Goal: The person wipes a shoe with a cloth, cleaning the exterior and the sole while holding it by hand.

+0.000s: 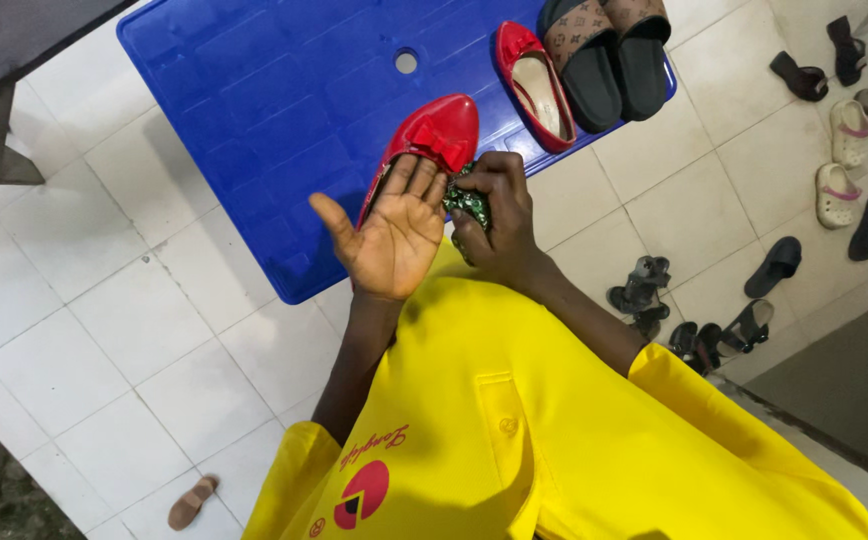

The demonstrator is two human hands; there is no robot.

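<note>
While my left hand point(394, 225) cups the light, glossy, slippery red shoe point(424, 145) from inside, fingers spread, my right hand point(494, 215) pinches a soft green cloth point(466, 203).

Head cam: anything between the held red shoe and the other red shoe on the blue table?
Nothing: only bare blue table shows between the held red shoe and the other red shoe in the head view.

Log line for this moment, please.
left hand: palm up under red shoe | right hand: gripping dark green cloth at shoe's side | blue table: second red shoe, slides
</note>
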